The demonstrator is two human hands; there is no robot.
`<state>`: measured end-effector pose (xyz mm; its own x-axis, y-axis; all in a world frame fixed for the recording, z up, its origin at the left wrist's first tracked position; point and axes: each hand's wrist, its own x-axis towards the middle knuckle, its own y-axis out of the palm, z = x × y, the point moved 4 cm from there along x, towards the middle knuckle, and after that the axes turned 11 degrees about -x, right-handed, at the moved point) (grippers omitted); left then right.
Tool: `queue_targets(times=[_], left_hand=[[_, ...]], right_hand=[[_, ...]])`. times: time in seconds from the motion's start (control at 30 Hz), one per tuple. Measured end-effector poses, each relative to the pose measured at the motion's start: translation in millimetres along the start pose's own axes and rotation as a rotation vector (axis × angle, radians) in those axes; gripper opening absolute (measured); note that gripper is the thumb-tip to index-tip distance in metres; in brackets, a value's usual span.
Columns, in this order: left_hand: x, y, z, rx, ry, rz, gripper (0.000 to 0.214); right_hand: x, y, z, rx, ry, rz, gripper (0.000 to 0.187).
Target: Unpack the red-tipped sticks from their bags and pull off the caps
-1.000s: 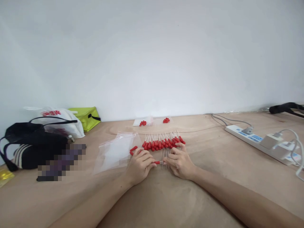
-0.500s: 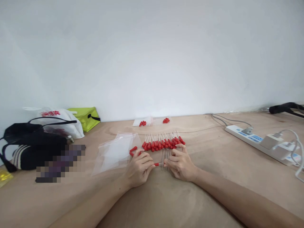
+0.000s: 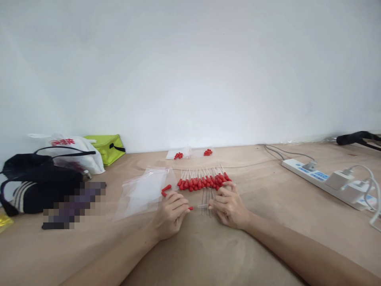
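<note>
My left hand (image 3: 170,213) is closed, pinching a red rubber bulb (image 3: 191,208) whose end pokes out past the fingertips. Facing it across a small gap, my right hand (image 3: 230,205) grips a clear glass dropper tube (image 3: 203,205) that points left. Several loose clear tubes (image 3: 206,195) lie beneath and behind that tube. Beyond the hands runs a row of assembled droppers (image 3: 202,182), red bulbs toward me and pale tips pointing away. Loose red bulbs (image 3: 167,188) rest just behind my left hand, on the edge of a clear plastic bag.
Clear zip bags (image 3: 145,190) lie left of the hands. Two small bags with red bulbs (image 3: 178,155) lie near the wall. A white power strip (image 3: 323,176) with plugs and cables stands right. Black bag (image 3: 53,190), white plastic bag (image 3: 86,153) and green bag (image 3: 108,149) stand left.
My hands have moved slightly apart. The red bulb and the glass tube, end to end before, now have a gap between them. The droppers have not moved.
</note>
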<state>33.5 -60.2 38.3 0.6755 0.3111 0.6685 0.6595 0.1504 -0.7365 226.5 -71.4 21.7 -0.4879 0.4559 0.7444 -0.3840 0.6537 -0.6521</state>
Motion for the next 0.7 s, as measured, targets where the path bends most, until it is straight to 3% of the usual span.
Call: queue_targets(times=[0.17,0.37,0.53,0.7], left_hand=[[-14.4,-21.0,23.2,0.038,-0.145,-0.173,0.014],[-26.5,-32.9,64.0,0.124,-0.559,-0.434,0.028],[-36.7,-27.6,87.6,0.020,-0.804,-0.381,0.034],[-36.5,-20.5,90.4,-0.027,-0.859,-0.252,0.030]], right_hand=[[-4.8,2.7,-14.4,0.015,0.141,-0.019,0.018],[6.2,10.3,-7.0,0.063,0.279,-0.015,0.018],[17.3,15.1,3.2,0.003,0.273,-0.031,0.014],[25.4,26.1,14.0,-0.099,0.210,-0.020,0.014]])
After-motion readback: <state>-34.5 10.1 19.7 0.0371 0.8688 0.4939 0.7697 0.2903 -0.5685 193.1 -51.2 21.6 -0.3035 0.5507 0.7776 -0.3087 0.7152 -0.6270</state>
